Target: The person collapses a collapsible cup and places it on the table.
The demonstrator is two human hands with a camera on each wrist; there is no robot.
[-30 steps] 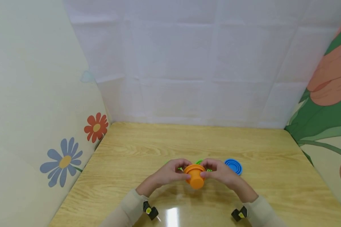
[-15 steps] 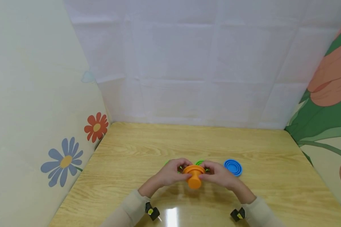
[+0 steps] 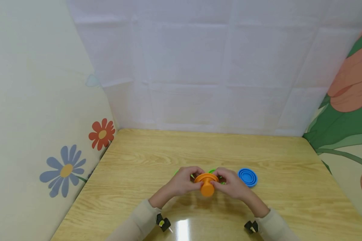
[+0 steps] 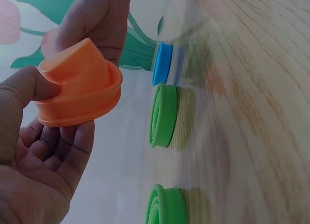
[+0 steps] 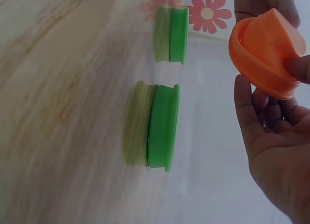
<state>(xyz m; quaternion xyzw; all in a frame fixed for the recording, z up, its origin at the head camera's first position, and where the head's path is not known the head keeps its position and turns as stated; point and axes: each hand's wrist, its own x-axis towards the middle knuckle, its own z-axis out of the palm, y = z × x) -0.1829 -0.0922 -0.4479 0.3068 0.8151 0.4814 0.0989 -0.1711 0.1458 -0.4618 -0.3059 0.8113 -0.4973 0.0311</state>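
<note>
Both hands hold an orange collapsible cup (image 3: pixel 207 189) over the table, its round base toward the head camera. My left hand (image 3: pixel 182 182) grips one side, the thumb pressing the wall and the fingers under the rim. From the other side my right hand (image 3: pixel 231 183) grips it in the same way. In the left wrist view the cup (image 4: pixel 80 86) is partly folded, its base tilted and part of its wall sunk into the wide rim band. Two flattened green collapsible cups stand beyond the hands, a nearer one (image 4: pixel 164 115) and another (image 4: pixel 167 207), mostly hidden in the head view.
A flattened blue collapsible cup (image 3: pixel 247 177) with concentric rings lies on the wooden table (image 3: pixel 144 150), right of the right hand. White cloth (image 3: pixel 181 67) hangs behind the table, and flower-printed panels (image 3: pixel 60 100) flank it.
The orange cup has become shorter below its rim as the thumbs press its wall. Its base has risen slightly in the head view, while both hands have barely shifted.
</note>
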